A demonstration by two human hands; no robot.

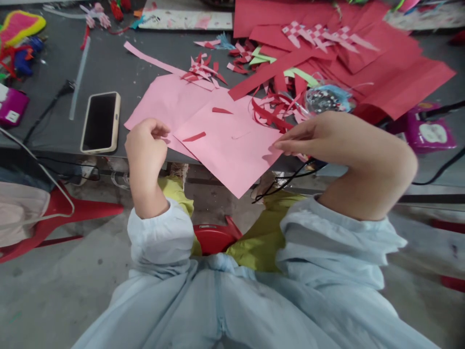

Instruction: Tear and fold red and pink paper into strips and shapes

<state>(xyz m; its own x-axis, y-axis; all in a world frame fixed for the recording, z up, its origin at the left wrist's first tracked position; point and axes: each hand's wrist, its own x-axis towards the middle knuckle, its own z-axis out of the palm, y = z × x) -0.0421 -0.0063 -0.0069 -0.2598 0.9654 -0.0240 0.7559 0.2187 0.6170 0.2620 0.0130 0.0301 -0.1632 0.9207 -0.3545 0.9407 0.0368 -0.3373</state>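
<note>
A square pink paper sheet (236,145) lies with one corner hanging over the table's front edge. My right hand (319,138) pinches its right corner between thumb and fingertips. My left hand (147,148) is closed, fingers curled, beside the sheet's left corner; what sits between its fingertips is hidden. Two small red paper slivers (194,136) rest on the square sheet. Under it, to the left, is another pink sheet (156,99). Just beyond are woven red and pink paper pieces (201,68) and a tangle of cut strips (271,106).
A phone (100,122) lies left of my left hand. Large red sheets (399,72) cover the back right, near a clear container of small beads or pins (325,101). Purple boxes (428,131) with black cables stand at both sides. A red stool (218,237) is beneath me.
</note>
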